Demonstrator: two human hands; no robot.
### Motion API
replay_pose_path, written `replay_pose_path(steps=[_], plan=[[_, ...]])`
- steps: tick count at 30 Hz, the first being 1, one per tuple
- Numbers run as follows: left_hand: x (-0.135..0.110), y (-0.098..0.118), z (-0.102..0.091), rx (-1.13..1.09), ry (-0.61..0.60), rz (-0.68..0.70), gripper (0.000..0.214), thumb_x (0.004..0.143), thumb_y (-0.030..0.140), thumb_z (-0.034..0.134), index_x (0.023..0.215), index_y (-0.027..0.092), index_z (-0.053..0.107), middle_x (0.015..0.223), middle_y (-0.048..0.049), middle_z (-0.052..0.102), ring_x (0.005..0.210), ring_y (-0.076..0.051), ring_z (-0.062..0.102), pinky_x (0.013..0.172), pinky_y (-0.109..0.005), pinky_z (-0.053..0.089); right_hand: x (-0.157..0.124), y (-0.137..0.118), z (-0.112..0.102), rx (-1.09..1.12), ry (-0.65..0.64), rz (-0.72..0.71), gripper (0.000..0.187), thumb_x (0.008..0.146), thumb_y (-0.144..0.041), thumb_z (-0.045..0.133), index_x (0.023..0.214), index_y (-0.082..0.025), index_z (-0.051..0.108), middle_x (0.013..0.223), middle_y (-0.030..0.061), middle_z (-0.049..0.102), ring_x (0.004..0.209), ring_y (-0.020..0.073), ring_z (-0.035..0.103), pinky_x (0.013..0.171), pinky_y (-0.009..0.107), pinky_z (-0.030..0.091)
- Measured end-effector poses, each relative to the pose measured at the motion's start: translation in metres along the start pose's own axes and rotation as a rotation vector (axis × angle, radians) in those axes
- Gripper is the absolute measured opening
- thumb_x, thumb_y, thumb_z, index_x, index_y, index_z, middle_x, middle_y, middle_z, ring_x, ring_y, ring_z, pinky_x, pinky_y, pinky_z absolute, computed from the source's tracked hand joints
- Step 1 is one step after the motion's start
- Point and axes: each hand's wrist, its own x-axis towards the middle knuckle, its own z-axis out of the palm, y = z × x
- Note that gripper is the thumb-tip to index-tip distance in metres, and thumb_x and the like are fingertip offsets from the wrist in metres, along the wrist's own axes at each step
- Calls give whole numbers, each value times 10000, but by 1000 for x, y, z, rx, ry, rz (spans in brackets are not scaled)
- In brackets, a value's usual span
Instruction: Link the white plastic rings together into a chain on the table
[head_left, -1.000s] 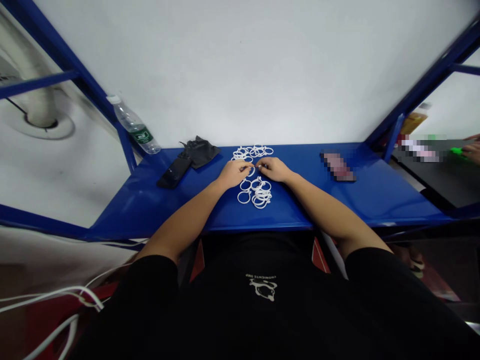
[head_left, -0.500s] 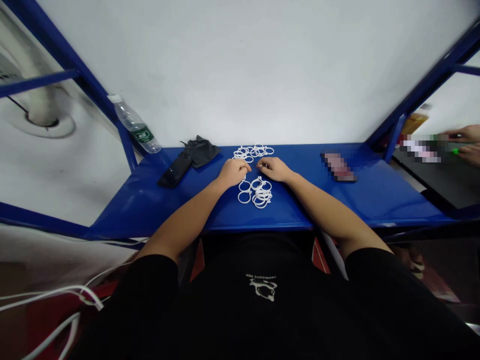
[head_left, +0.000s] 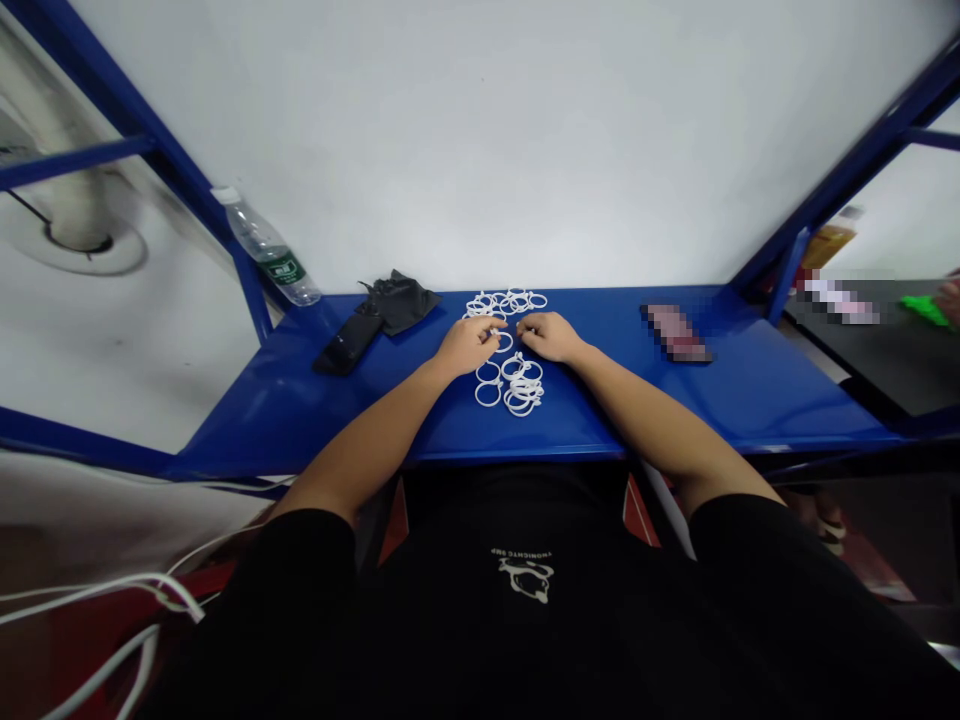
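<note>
My left hand [head_left: 471, 345] is closed in a pinch at a white plastic ring [head_left: 511, 343], which shows just right of its fingertips. Facing it, my right hand [head_left: 553, 337] has its fingers curled together; whatever they hold is too small to make out. Below the hands, white rings [head_left: 488, 405] lie in a short row on the blue table [head_left: 442, 425]. A heap of several similar rings [head_left: 523, 392], with small knobs on them, is beside that row. More white rings [head_left: 537, 300] lie beyond my hands, near the wall, partly hidden by my left hand.
At the left are a black phone [head_left: 349, 343], a crumpled black bag [head_left: 403, 302] and a clear bottle [head_left: 266, 245] leaning on the blue frame [head_left: 251, 300]. A blurred-out phone-like object [head_left: 677, 333] lies right. Another person's hand [head_left: 949, 298] is at the far right by something green [head_left: 924, 310].
A white ring now shows between my hands, at my left fingertips. My hands have barely shifted. The other person's hands at far right have moved mostly out of view.
</note>
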Motion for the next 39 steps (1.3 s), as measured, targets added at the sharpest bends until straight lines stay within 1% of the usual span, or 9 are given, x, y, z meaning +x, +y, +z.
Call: replay_pose_path(steps=[4,9,12,16,23,26,29,31,39], plan=[[-1,3,-1,5,-53,22,267,1000,199,726,1196,191,907,899,-40,832,709,-152,665,796,-317,569,1,0,-1,-41,-6,0,263,923,-233,567,889,-201,826,976,95,848,893,256,726,831,354,494],[-2,6,-3,25,-144,33,281,1001,229,719,1195,235,921,855,-26,837,744,-172,701,790,-321,579,2,-1,0,-20,-40,-31,257,900,-175,550,830,-208,795,924,89,834,880,253,728,882,359,525],[-2,7,-4,48,-177,62,275,1007,225,715,1179,249,928,940,-39,859,782,-174,718,827,-329,591,-1,-2,-1,82,-29,-42,302,885,-173,546,1037,-187,807,970,89,850,887,252,743,893,360,544],[0,7,-4,72,-214,91,275,1020,194,696,1150,240,934,1059,-65,871,859,-182,748,897,-343,597,-5,-1,-8,267,-21,-44,579,866,-197,545,1419,-138,708,1053,92,888,867,244,769,876,363,577],[-2,7,-2,14,-286,3,330,973,178,737,1249,223,912,975,-46,873,746,-158,708,819,-322,591,-7,11,-15,245,109,59,520,910,-280,596,1384,-140,758,911,58,867,795,241,769,848,353,609],[-3,7,-2,-15,-296,0,310,984,232,769,1264,229,903,1012,-53,884,749,-159,708,816,-326,596,-2,22,-10,96,190,140,525,970,-304,595,1442,-138,752,1250,144,879,1016,300,809,1010,432,638],[-2,7,-3,-13,-282,2,275,1012,285,791,1258,231,903,1033,-65,885,786,-175,722,845,-341,605,7,32,-4,-39,129,200,645,964,-243,618,1597,-125,670,1645,197,705,1443,379,709,1263,536,551],[-1,7,-3,21,-241,22,238,1028,300,794,1226,233,907,1079,-72,880,828,-185,730,887,-356,608,13,34,0,-87,54,253,682,959,-209,638,1636,-126,643,1717,206,640,1552,410,637,1318,578,510],[5,-4,-4,162,-30,-94,162,1068,283,753,1049,239,908,1150,-85,865,985,-238,754,975,-390,599,9,34,-5,-100,84,366,694,955,-274,730,1633,-156,640,1333,181,851,1275,408,784,1130,530,634]])
